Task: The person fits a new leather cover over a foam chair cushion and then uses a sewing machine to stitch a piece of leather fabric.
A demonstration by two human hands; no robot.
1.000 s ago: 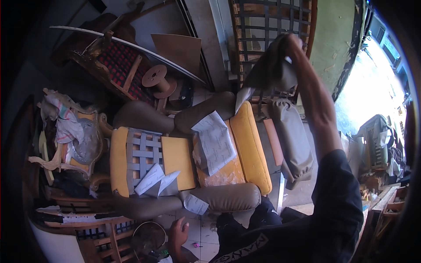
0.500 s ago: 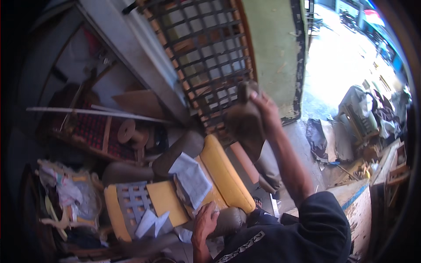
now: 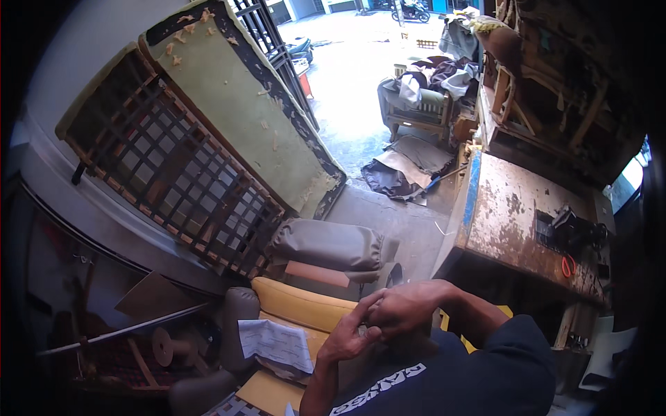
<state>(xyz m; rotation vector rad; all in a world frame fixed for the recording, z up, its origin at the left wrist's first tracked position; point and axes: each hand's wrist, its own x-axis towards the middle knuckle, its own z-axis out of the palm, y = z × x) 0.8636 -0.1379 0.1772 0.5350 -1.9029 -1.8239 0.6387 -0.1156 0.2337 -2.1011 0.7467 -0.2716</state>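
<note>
Left hand [image 3: 347,336] and right hand [image 3: 406,308] meet, partly curled, can't tell on what; yellow padded armchair rail [image 3: 302,301] lies just ahead-left, long axis roughly left-to-right, left hand nearer.

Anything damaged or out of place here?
Yes. The worktable top at right is blotched brown, as if worn. The green panel at upper left has a ragged dark border and yellowish scraps. Rumpled sheets of material lie loose on the floor.
</note>
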